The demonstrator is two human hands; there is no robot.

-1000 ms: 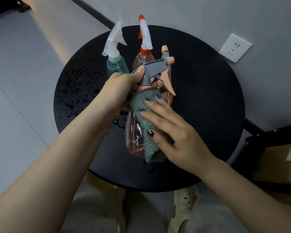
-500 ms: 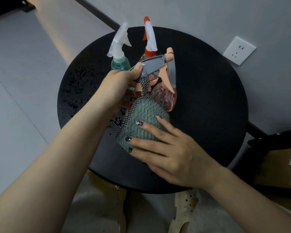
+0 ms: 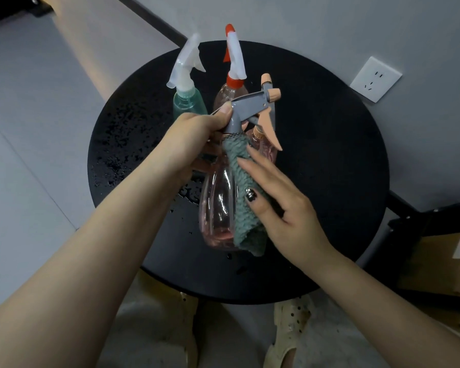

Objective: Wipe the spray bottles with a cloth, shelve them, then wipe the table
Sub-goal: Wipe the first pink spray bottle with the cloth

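**Pink bottle held above the table while the cloth pressed its side**

The left hand (image 3: 194, 139) gripped the neck of a clear pink plastic spray bottle (image 3: 218, 203), just under its grey trigger head (image 3: 250, 104), fingers curled round it and the thumb tip against the grey head. The bottle hung tilted over the middle of the round black table (image 3: 329, 155), its base towards six o'clock and its peach nozzle towards one o'clock. Whether the base touched the table could not be told.

The right hand (image 3: 282, 205) lay with straight, spread fingers on a grey-green fuzzy cloth (image 3: 245, 208), pressing it flat against the right side of the pink bottle. The cloth ran from the bottle's neck to its base, with a loose corner hanging past the bottom.

Three more spray bottles stood on the table at about twelve o'clock from the held one: a teal bottle with a translucent white trigger (image 3: 189, 99), a clear bottle with a white and red trigger (image 3: 231, 86) just beside it, and a second pink bottle with a peach trigger (image 3: 266, 144) partly hidden behind the held one.

Water droplets (image 3: 117, 144) speckled the table at nine o'clock. A white wall socket (image 3: 375, 79) sat on the wall at two o'clock.
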